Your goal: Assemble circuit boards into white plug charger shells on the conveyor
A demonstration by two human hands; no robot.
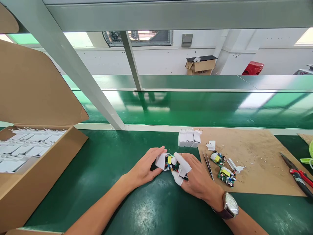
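My left hand [148,166] is closed on a white plastic charger housing [160,161], thumb and fingers along its sides. A green circuit board [168,162] with a yellow component shows at the housing's open end. My right hand [197,176], with white covers on the thumb and finger, grips the board's other end, where a white piece shows. The fingers partly hide how board and housing join. Just right of this hand lie metal tweezers [208,165]. Beyond them are two more circuit boards [218,158] and loose white plastic pieces [210,145].
A cardboard sheet [259,156] covers the table's right part, with red-and-black pliers [299,173] on it. White housings [189,138] stand in a row at the back. At left, an open cardboard box [56,163] holds many white units. A slanted metal post [97,94] rises behind.
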